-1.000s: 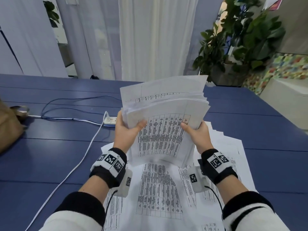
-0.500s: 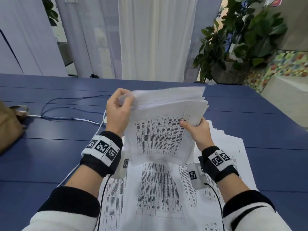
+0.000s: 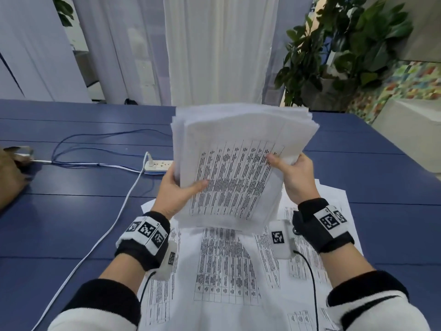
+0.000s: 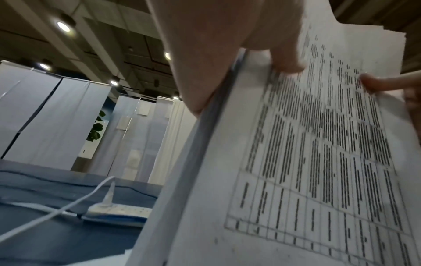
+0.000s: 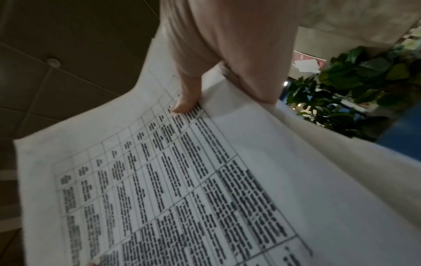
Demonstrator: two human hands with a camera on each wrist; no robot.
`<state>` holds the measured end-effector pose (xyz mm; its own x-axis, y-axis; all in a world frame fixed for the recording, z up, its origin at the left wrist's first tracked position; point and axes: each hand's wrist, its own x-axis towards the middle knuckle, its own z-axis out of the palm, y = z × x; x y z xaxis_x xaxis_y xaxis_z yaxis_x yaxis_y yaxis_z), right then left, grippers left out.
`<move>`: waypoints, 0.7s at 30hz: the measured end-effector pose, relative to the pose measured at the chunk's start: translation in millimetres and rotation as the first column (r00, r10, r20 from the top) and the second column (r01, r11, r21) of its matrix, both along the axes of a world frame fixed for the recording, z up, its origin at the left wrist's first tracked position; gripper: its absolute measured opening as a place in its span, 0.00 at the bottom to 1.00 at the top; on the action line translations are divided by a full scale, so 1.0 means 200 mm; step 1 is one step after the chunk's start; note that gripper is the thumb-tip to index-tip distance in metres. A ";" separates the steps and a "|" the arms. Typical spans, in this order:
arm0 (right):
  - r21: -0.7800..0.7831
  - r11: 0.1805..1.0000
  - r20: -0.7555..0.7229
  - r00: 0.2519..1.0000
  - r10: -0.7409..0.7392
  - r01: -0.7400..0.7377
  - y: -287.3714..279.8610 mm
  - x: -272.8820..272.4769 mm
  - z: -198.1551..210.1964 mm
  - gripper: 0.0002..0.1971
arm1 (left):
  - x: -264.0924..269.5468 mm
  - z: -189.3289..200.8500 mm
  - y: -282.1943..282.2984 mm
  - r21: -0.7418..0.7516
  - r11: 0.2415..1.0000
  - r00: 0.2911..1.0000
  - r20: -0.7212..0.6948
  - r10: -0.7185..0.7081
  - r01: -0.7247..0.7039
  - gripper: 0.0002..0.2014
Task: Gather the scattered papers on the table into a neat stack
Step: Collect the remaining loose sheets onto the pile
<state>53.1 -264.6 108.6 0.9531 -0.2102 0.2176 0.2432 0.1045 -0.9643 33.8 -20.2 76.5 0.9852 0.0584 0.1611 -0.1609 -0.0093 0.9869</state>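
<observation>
- Head view: a thick bundle of papers is held upright above the desk, its lower edge just over the loose sheets that lie spread on the desk near the person.
- Left hand grasps the bundle's left edge, thumb on the printed face, fingers hidden behind.
- Right hand grasps the right edge higher up, thumb pressed on the top sheet; the right wrist view confirms the thumb on the page.
- Top edges are uneven: rear sheets stand above and left of the front ones.
- Step judged in hand: squaring the bundle. Advice: loosen both grips slightly, tap the bottom edge on a bare part of the desk, then tap one side edge, palms flat against the sides.
- Risk: tapping on the loose sheets would shift them; a slack hold could let the inner pages slide out.
- Remaining: loose sheets not yet gathered. A power strip and cable lie to the left, well clear.
</observation>
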 end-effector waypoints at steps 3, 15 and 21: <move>-0.030 1.000 0.005 1.000 0.005 -0.005 0.00 -0.02 -0.01 0.12 | -0.01 -0.07 0.00 -0.004 0.998 0.997 -0.014 0.070 -0.070 0.17; -0.276 0.956 -0.323 0.946 0.005 -0.099 -0.01 -0.10 -0.37 0.16 | -0.02 -0.23 -0.01 0.129 0.990 0.980 -0.182 0.079 -0.056 0.10; -0.267 0.955 -0.447 0.894 -0.002 -0.131 -0.16 -0.29 -0.47 0.16 | -0.06 -0.33 -0.03 -0.032 0.982 0.825 -0.537 -0.174 0.186 0.21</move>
<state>-4.0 -296.6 14.3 0.9731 -0.1378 -0.1845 -0.2085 -0.1872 -0.9599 22.5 -25.8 11.1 0.9097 -0.1260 -0.3956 0.3919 -0.0542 0.9184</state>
